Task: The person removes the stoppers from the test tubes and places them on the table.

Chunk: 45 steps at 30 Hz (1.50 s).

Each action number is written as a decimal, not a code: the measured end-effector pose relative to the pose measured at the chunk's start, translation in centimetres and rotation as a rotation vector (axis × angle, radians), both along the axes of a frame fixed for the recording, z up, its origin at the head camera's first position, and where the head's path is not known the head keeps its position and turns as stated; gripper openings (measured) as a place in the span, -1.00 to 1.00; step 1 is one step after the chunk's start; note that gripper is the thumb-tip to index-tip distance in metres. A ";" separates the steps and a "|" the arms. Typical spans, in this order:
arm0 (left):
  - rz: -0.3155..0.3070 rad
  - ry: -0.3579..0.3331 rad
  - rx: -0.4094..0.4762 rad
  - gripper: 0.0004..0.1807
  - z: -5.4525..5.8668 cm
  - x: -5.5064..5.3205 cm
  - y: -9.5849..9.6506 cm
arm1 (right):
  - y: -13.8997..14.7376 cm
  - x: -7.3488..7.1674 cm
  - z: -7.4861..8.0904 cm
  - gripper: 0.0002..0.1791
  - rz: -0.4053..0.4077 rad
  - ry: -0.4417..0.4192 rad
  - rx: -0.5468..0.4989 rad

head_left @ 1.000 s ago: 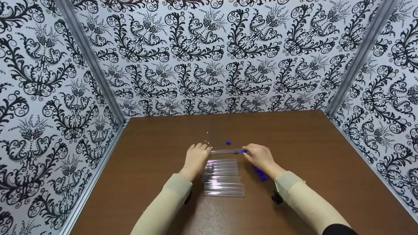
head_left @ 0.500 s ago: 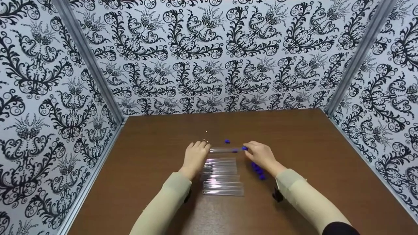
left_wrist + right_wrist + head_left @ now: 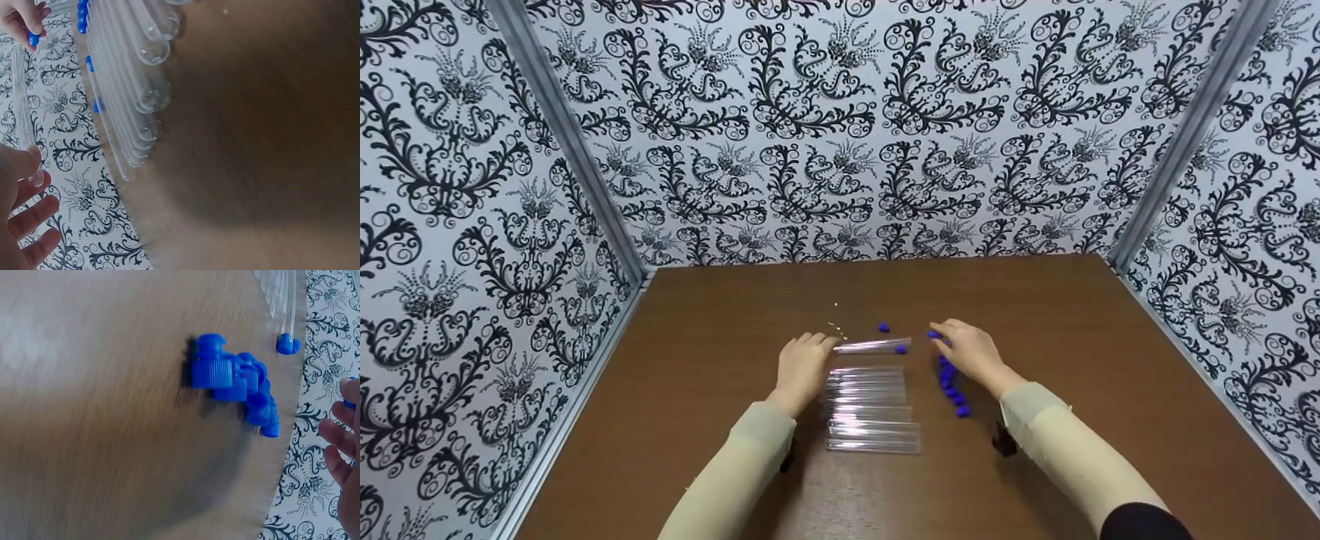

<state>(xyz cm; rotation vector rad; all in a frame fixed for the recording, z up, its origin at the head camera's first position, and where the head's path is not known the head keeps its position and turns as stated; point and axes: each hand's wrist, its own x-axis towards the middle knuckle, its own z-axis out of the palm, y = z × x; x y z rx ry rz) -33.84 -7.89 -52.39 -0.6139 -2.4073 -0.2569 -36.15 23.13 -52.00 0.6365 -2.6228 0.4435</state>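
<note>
My left hand [image 3: 804, 367] pinches a clear test tube [image 3: 874, 346] near its rounded end between thumb and index finger, the other fingers spread apart in the left wrist view. The tube's open mouth points right. Between the thumb and fingertips of my right hand [image 3: 969, 351] is a blue ribbed cap [image 3: 34, 39], held a short gap away from that mouth. Several more test tubes [image 3: 874, 411] lie side by side on the table below the hands. A curving row of blue caps [image 3: 230, 377] stands under my right hand.
Two loose blue items show apart from the row: one cap [image 3: 883, 328] behind the held tube and another [image 3: 901, 349] near its mouth. Small shiny specks [image 3: 838, 328] lie by the left fingertips. Patterned walls [image 3: 840, 150] enclose the brown table [image 3: 720, 300] at the back and sides.
My right hand has drawn the blue cap away from the tube's mouth, to the right, widening the gap. The tube's mouth end has tilted up slightly, and the left hand shifted slightly left.
</note>
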 end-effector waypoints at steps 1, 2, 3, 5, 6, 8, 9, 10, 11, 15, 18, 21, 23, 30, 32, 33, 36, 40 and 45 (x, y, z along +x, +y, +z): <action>0.003 -0.017 0.006 -0.81 -0.1 0.0 0.0 | 0.1 -0.1 -0.1 -0.64 0.001 -0.026 0.000; 0.009 -0.031 0.005 -0.81 -0.3 0.1 -0.1 | 0.2 -0.2 -0.2 -0.64 0.000 -0.055 -0.001; 0.017 -0.049 0.005 -0.82 -0.4 0.1 -0.1 | 0.3 -0.3 -0.3 -0.64 -0.002 -0.083 -0.005; 0.030 -0.085 0.005 -0.82 -0.6 0.1 -0.1 | 0.5 -0.5 -0.5 -0.64 -0.012 -0.132 -0.009; 0.038 -0.097 0.000 -0.83 -0.7 0.1 -0.1 | 0.6 -0.7 -0.7 -0.65 -0.019 -0.155 -0.011; 0.048 -0.118 -0.002 -0.84 -0.9 0.1 -0.1 | 0.9 -0.9 -1.0 -0.65 -0.035 -0.199 -0.021; 0.050 -0.126 -0.001 -0.84 -1.1 0.0 -0.1 | 1.0 -1.0 -1.1 -0.65 -0.043 -0.216 -0.026; 0.053 -0.131 -0.005 -0.84 -1.2 0.0 -0.1 | 1.2 -1.1 -1.3 -0.65 -0.049 -0.233 -0.034; 0.056 -0.137 -0.008 -0.83 -1.3 0.1 -0.1 | 1.4 -1.2 -1.4 -0.65 -0.058 -0.252 -0.042; 0.066 -0.149 -0.032 -0.84 -1.8 0.1 -0.1 | 2.0 -1.6 -1.9 -0.64 -0.082 -0.313 -0.082; 0.074 -0.165 -0.048 -0.85 -2.2 0.2 -0.1 | 2.2 -1.7 -2.1 -0.64 -0.098 -0.341 -0.105; 0.083 -0.187 -0.054 -0.88 -2.5 0.3 -0.1 | 2.3 -1.9 -2.3 -0.65 -0.112 -0.359 -0.110; 0.085 -0.196 -0.053 -0.87 -2.5 0.3 -0.1 | 2.2 -2.0 -2.4 -0.65 -0.120 -0.369 -0.105; 0.091 -0.195 -0.038 -0.92 -2.3 -0.3 -0.2 | 2.0 -2.8 -2.1 -0.63 -0.143 -0.404 -0.090; 0.103 -0.206 -0.048 -0.91 -2.3 -0.4 -0.2 | 2.0 -3.0 -2.0 -0.64 -0.148 -0.416 -0.095; 0.107 -0.214 -0.051 -0.91 -2.2 -0.5 -0.2 | 2.0 -3.0 -1.9 -0.64 -0.147 -0.421 -0.096; 0.119 -0.238 -0.054 -0.91 -2.2 -0.6 -0.1 | 1.9 -3.2 -2.0 -0.65 -0.146 -0.431 -0.096; 0.124 -0.260 -0.053 -0.93 -2.2 -0.7 -0.1 | 1.9 -3.5 -2.1 -0.65 -0.154 -0.450 -0.089; 0.135 -0.284 -0.066 -0.87 -2.3 -1.0 -0.1 | 1.7 -3.7 -2.1 -0.64 -0.158 -0.465 -0.098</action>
